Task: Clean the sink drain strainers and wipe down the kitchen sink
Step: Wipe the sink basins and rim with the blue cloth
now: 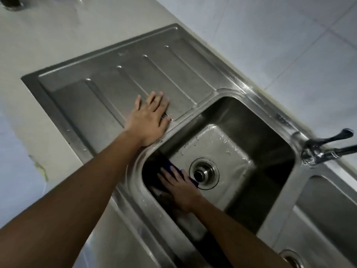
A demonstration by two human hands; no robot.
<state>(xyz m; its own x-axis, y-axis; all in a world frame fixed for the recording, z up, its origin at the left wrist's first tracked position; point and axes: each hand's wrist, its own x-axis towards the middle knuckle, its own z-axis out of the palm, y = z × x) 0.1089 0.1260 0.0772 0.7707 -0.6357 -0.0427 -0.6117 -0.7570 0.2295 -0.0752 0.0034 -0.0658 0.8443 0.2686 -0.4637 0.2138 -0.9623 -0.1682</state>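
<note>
Down on the floor of the sink [229, 115], toward the basin corner nearest you and the drainboard [135, 74], your right hand [179, 187] lay flat with straight fingers on a dark blue cloth [171, 165]. It pressed the cloth to the steel and did not grip it. The cloth sat just beside the drain strainer [204, 172], which was seated in its hole at the middle of the basin floor. Your left hand [149, 118] was open too, palm down on the drainboard at the edge by the basin, apparently bracing you. Droplets showed on the basin floor and along the back rim by the faucet [324, 147].

I judged the cloth soft, light and probably damp. It could bunch or slide under a flat palm on wet steel, so press through the fingertips, or gather a fold for the corners. The strainer looked like rigid metal, small and likely slippery when wet. Its raised centre knob seemed the place to pinch and lift. A 2nd strainer [289, 256], partly cut off, showed in the neighbouring basin [328, 209].
</note>
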